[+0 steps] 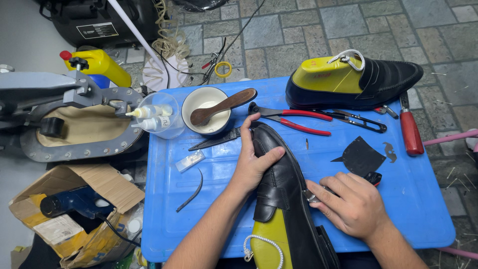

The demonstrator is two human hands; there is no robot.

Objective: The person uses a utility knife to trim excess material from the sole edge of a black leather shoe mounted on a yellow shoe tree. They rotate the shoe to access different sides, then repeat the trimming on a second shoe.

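Black leather loafer (281,184) lying near the middle of the blue plastic surface (169,209), toe pointing far, with a glossy yellow last (264,246) inside it and a white cord loop at the heel end. Left hand (251,162) is wrapped over the vamp, thumb across the top, so that grip is holding the shoe. Right hand (351,201) sits against the shoe's right edge, fingers curled tight around a small tool (371,178); only a bit of metal at the sole edge and a black-and-red end show, so I can't tell what kind it is.

Second loafer (356,79) on its own yellow last sits at the far right, smooth and shiny. Red-handled pliers (294,119) lie between the two shoes, thin black snips (358,121) just right of them. A white bowl (205,110) holds a worn wooden brush (224,105). Flat black leather scraps (361,157) lie right of the shoe, a curved strip (191,192) on the left. Cobbled stone floor (298,30) beyond.
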